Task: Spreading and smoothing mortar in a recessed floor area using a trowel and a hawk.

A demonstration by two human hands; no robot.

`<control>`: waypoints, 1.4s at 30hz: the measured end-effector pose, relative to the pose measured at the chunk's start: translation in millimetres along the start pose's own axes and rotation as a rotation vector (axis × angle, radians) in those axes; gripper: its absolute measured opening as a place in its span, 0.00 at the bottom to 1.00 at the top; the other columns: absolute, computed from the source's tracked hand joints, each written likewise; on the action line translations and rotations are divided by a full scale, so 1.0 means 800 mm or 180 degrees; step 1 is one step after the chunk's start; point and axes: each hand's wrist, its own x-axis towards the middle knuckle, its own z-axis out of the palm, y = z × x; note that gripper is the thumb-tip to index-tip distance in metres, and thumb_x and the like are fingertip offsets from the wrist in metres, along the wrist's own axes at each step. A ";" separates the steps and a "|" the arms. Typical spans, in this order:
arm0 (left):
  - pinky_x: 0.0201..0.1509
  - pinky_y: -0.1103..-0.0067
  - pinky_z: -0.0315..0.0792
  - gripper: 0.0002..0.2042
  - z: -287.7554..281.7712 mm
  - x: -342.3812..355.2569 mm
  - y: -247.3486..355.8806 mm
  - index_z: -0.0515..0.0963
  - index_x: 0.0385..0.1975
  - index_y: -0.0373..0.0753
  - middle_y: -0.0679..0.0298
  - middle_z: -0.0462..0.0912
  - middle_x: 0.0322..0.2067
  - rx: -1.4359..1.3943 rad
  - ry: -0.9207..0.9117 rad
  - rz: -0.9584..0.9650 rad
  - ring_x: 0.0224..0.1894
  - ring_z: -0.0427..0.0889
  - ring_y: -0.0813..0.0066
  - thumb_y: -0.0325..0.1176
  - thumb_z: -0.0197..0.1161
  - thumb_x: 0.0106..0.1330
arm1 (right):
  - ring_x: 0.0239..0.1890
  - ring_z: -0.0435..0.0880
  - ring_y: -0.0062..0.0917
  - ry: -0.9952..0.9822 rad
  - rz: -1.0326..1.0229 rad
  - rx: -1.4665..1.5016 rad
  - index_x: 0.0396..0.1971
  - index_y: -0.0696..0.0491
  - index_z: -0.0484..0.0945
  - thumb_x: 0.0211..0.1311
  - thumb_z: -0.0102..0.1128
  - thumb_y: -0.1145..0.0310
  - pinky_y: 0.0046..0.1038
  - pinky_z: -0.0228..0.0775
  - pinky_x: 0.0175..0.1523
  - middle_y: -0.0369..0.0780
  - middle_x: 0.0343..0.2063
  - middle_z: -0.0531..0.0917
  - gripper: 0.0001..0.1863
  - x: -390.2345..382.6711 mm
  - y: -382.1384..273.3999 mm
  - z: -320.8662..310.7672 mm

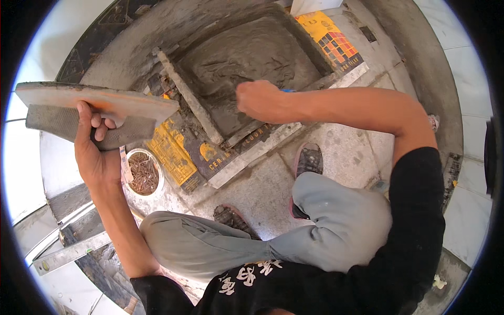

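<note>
My left hand [95, 139], at the left, grips a grey tile piece [100, 102] with a grid-textured back and a pale long edge, holding it up off the floor. My right hand [264, 101] is closed in a fist over the wet grey mortar [247, 52], which lies spread and ridged inside a shallow square tray. What the fist holds is hidden from view. A mortar-coated bar [190, 98] rests slantwise across the tray's left side, between my two hands.
Yellow and black tile cardboard [176, 152] lies under the tray. A white bucket [159, 176] of thin brown sticks or nails stands below my left hand. A spirit level [73, 254] lies at lower left. Pale tiles [470, 79] line the right side. My shoes [308, 160] are near the tray.
</note>
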 end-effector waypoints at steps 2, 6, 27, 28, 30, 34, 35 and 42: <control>0.32 0.86 0.70 0.07 -0.002 0.000 0.000 0.77 0.39 0.37 0.72 0.70 0.22 -0.0104 0.0000 -0.0009 0.21 0.62 0.87 0.34 0.60 0.69 | 0.32 0.85 0.38 0.0145 -0.0102 0.0140 0.22 0.56 0.82 0.46 0.60 0.72 0.37 0.78 0.32 0.48 0.25 0.83 0.04 -0.018 0.005 -0.001; 0.32 0.87 0.70 0.07 -0.002 -0.007 0.014 0.76 0.38 0.37 0.73 0.70 0.22 0.0015 0.0044 0.0145 0.21 0.62 0.87 0.34 0.60 0.69 | 0.38 0.83 0.46 -0.0574 0.0732 0.1374 0.30 0.59 0.80 0.52 0.59 0.66 0.44 0.76 0.39 0.55 0.30 0.82 0.12 -0.042 0.046 -0.043; 0.30 0.85 0.68 0.07 0.012 0.026 -0.019 0.77 0.34 0.37 0.73 0.72 0.20 0.0182 0.0063 0.0228 0.20 0.64 0.87 0.34 0.63 0.67 | 0.35 0.82 0.48 -0.0557 -0.0561 0.0393 0.38 0.54 0.77 0.59 0.58 0.50 0.48 0.72 0.39 0.49 0.26 0.83 0.21 0.027 0.157 0.043; 0.31 0.85 0.69 0.07 0.013 0.029 -0.022 0.78 0.34 0.37 0.73 0.72 0.20 0.0162 0.0015 0.0216 0.20 0.64 0.87 0.34 0.63 0.67 | 0.34 0.82 0.49 -0.0457 -0.0617 0.0303 0.37 0.54 0.77 0.59 0.57 0.50 0.49 0.72 0.39 0.49 0.25 0.82 0.21 0.032 0.163 0.049; 0.31 0.85 0.68 0.07 0.016 0.026 -0.025 0.78 0.33 0.38 0.73 0.72 0.20 0.0194 0.0057 0.0215 0.20 0.64 0.87 0.35 0.63 0.67 | 0.35 0.82 0.49 -0.0419 -0.0560 0.0361 0.35 0.55 0.77 0.60 0.57 0.49 0.49 0.72 0.39 0.49 0.26 0.83 0.21 0.031 0.167 0.057; 0.31 0.85 0.69 0.08 0.012 0.025 -0.021 0.78 0.32 0.38 0.73 0.72 0.20 0.0289 0.0030 0.0209 0.20 0.64 0.87 0.36 0.64 0.66 | 0.36 0.82 0.51 -0.0695 -0.0178 0.0548 0.36 0.56 0.77 0.62 0.55 0.48 0.49 0.73 0.41 0.52 0.29 0.83 0.22 0.013 0.153 0.054; 0.31 0.85 0.69 0.08 0.011 0.024 -0.020 0.78 0.32 0.38 0.73 0.72 0.20 0.0267 0.0056 0.0203 0.20 0.64 0.87 0.36 0.64 0.66 | 0.36 0.82 0.51 -0.0721 -0.0197 0.0535 0.36 0.56 0.77 0.62 0.55 0.48 0.49 0.73 0.41 0.52 0.29 0.83 0.22 0.006 0.157 0.065; 0.31 0.85 0.70 0.07 0.001 0.018 -0.016 0.78 0.31 0.39 0.73 0.72 0.19 0.0167 0.0023 0.0142 0.20 0.66 0.86 0.35 0.64 0.66 | 0.37 0.81 0.53 -0.0340 0.1217 0.1286 0.39 0.58 0.77 0.62 0.53 0.43 0.47 0.72 0.46 0.55 0.32 0.82 0.28 -0.079 0.196 0.067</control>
